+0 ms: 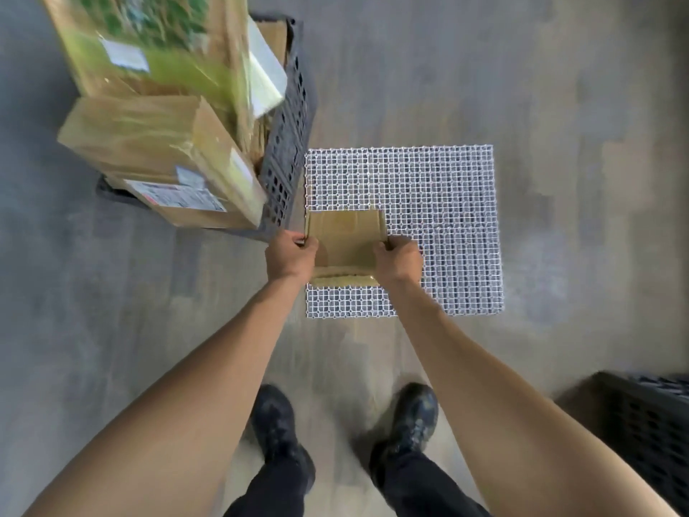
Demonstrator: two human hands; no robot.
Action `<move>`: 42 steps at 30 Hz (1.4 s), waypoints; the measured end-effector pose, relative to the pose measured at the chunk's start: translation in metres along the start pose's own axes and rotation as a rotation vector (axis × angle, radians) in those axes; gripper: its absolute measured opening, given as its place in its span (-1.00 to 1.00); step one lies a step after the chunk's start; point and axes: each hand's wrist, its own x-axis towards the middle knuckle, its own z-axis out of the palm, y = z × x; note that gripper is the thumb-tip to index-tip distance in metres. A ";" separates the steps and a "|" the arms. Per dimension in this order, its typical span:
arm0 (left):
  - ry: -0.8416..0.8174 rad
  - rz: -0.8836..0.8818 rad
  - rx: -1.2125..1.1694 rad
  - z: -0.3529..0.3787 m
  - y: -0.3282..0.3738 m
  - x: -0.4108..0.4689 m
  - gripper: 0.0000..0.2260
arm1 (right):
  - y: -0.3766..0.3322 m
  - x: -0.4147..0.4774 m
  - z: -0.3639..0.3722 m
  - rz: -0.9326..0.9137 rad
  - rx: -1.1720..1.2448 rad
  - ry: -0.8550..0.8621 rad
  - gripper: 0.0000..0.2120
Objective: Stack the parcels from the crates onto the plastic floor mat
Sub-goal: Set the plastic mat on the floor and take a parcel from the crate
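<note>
Two bare forearms reach down and forward from the bottom of the view, above a pair of black, scuffed shoes (276, 423) standing on the smooth grey floor (559, 87). The left hand (292, 255) and the right hand (397, 261) each curl their fingers round an opposite side edge of a small parcel (345, 236), a flat rectangular box of plain brown cardboard with glossy tape along its near end. The parcel sits over the near-left corner of the plastic floor mat (440, 203), a square white lattice of small open cells lying flat on the floor. Whether the box already rests on the mat cannot be told.

Just beside the mat's left edge stands a dark grey plastic crate (289, 143) with perforated walls, piled above its rim with boxes. On top is a large carton (149, 42) with green print under shiny clear wrap. Below it is a brown cardboard box (156, 139) with crinkled tape, and under that a labelled box (175, 197). A flat white packet (264, 76) leans at the crate's right wall. A second dark crate (648, 434) stands at the near right, apart from the mat.
</note>
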 end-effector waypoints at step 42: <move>-0.448 0.329 -0.247 0.095 -0.166 0.192 -0.28 | 0.095 0.184 0.078 -0.478 -0.225 -0.367 -0.66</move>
